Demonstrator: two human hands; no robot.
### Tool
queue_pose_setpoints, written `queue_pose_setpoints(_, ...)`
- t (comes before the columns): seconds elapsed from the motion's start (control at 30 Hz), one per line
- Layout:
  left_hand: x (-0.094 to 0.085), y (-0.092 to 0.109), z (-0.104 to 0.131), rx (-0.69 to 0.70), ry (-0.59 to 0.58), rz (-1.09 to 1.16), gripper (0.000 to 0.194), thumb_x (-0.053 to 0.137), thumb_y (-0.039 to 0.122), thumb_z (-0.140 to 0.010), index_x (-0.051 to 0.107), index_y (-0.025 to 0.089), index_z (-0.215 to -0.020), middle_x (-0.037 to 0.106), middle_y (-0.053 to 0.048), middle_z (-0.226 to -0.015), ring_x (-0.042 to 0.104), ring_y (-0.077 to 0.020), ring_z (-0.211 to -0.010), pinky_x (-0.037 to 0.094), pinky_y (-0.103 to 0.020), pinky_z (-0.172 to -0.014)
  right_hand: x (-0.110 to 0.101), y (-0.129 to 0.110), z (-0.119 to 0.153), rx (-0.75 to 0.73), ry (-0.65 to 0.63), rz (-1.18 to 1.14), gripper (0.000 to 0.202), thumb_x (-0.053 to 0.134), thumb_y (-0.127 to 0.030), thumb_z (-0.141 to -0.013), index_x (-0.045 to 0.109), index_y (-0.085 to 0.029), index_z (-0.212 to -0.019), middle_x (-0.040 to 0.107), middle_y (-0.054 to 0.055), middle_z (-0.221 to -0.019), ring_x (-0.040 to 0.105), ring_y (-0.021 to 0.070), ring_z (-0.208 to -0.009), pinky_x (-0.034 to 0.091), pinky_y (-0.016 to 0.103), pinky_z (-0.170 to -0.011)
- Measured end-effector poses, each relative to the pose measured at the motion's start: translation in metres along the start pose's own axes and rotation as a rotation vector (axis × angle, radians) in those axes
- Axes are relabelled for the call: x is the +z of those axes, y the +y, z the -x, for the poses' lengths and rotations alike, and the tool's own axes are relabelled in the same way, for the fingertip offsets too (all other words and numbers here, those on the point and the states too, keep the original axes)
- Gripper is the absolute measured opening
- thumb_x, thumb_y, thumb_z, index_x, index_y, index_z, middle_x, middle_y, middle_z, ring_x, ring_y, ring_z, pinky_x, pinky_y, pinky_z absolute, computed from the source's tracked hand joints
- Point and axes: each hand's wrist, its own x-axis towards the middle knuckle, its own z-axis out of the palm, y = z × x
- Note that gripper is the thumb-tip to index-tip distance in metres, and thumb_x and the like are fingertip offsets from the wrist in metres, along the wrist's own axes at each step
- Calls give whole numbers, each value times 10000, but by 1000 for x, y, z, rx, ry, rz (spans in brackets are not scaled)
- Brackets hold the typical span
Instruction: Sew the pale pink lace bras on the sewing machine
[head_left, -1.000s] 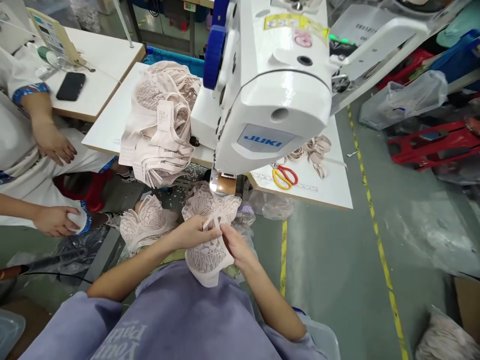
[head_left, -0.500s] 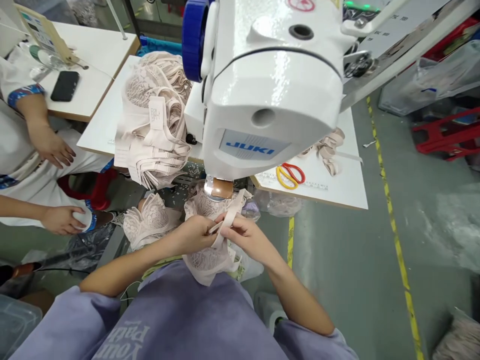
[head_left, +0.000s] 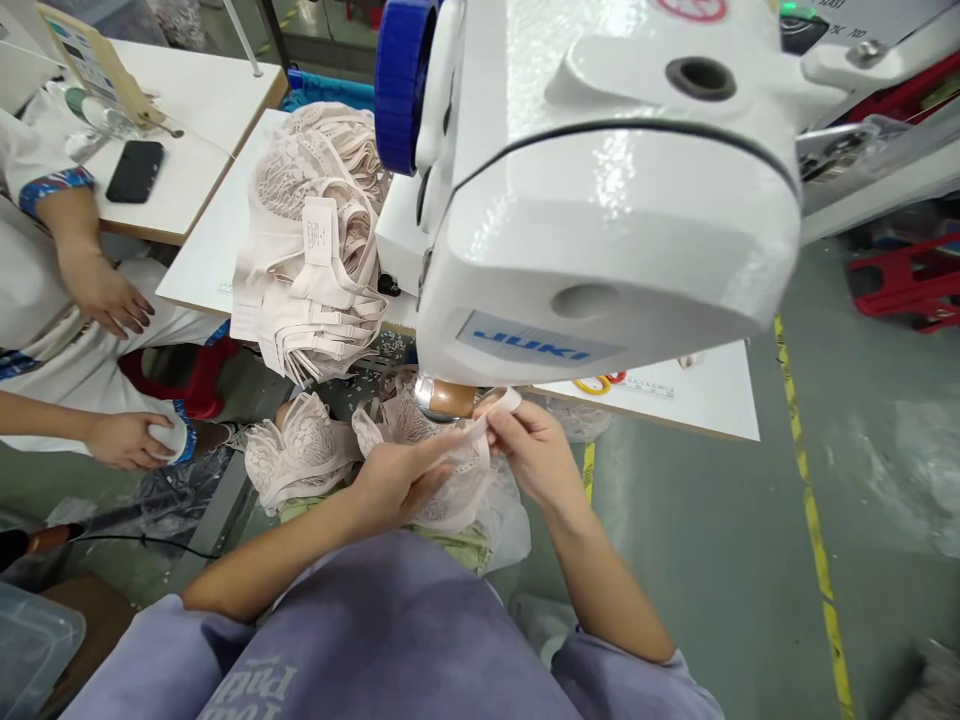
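Just under the head of a white sewing machine (head_left: 615,230), my right hand (head_left: 529,445) pinches the end of a pale pink strap (head_left: 504,402). My left hand (head_left: 401,478) is closed on the lace bra (head_left: 457,490) that the strap belongs to, its fingertips near the strap's lower part. The bra's cups hang between my hands, close to my lap. To the left of them lies another lace bra (head_left: 300,450). The needle area is hidden behind the machine head and its metal and brown front piece (head_left: 446,398).
A pile of pale bras (head_left: 315,240) lies on the white table (head_left: 199,250) at left. Yellow-handled scissors (head_left: 592,384) lie on the right table part. A person's hand (head_left: 101,290) rests at far left, near a black phone (head_left: 135,171).
My right hand has moved up and right, raising the strap end towards the machine. My left hand has shifted slightly, its fingers now straighter. The machine looks larger and nearer in view.
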Motion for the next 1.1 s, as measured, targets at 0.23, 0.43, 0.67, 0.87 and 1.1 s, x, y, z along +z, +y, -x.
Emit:
queue_pose_setpoints(0.23,-40,1,-31,-227,-41,-36,357,438,318,-1011,677,219,-1258,733,-27,-823,617,-130,-605,476,-217,-585,-23,-18,-48,-70,53,345,287,708,-378,-767,583,-205,-574,585,-11,-534,558,138,-539,504,272,-577)
queue_pose_setpoints(0.43,-43,12,-34,-334,-105,39,349,467,325,-1009,679,220,-1265,748,-22,-809,622,-127,-593,429,-203,-532,-19,-1,-72,-466,180,633,284,583,-469,-823,665,-207,-895,726,106,-974,668,271,-978,524,458,-956)
queue_pose_setpoints(0.67,-40,18,-37,-293,-116,63,311,512,243,-979,708,185,-1212,762,-11,-800,622,-108,-580,409,-199,-539,-15,8,-80,-500,190,724,337,483,-455,-809,658,-200,-943,695,161,-1137,611,313,-1151,551,465,-936)
queue_pose_setpoints(0.87,-37,17,-44,-295,-108,75,324,510,265,-974,717,175,-1206,782,-47,-993,725,-166,-787,522,-217,-673,-15,2,-82,-442,174,696,360,504,-532,-796,642,-214,-893,704,150,-1099,624,303,-1116,556,444,-941)
queue_pose_setpoints(1.1,-33,17,-52,-319,-65,41,318,518,290,-974,726,202,-1198,754,-39,-1136,722,-215,-1004,560,-261,-831,-8,-16,-82,-394,101,539,389,617,-633,-745,564,-249,-710,706,124,-958,627,310,-1042,540,470,-956)
